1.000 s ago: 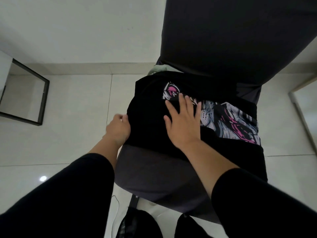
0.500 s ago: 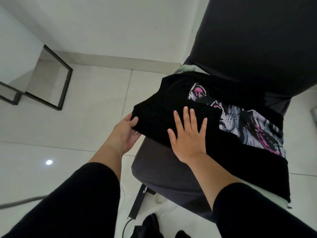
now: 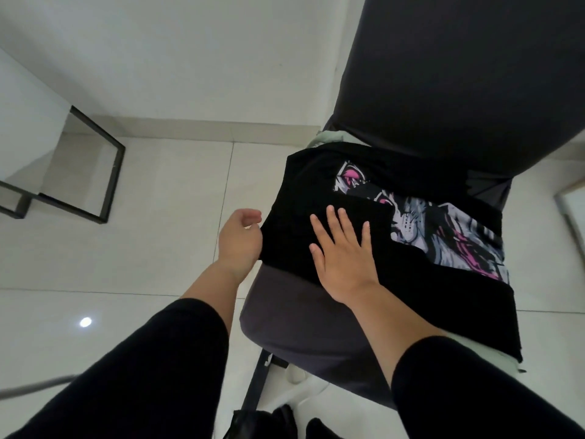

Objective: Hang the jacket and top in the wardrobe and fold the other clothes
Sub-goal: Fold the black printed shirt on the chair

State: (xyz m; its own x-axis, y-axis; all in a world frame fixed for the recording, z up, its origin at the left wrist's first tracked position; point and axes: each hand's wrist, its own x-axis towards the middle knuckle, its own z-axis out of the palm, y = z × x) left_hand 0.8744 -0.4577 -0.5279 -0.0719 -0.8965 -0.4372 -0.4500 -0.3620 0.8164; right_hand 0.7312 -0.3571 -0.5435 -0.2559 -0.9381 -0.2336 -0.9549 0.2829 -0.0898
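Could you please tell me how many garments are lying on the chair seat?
2: a black printed T-shirt on top, under the flat right hand, and a pale green garment peeking out beneath. More may be hidden.

light: soft, dim | glare: ceiling-lamp spot on floor tile [image 3: 85, 321] | edges: wide-angle bend (sleeves slightly blurred)
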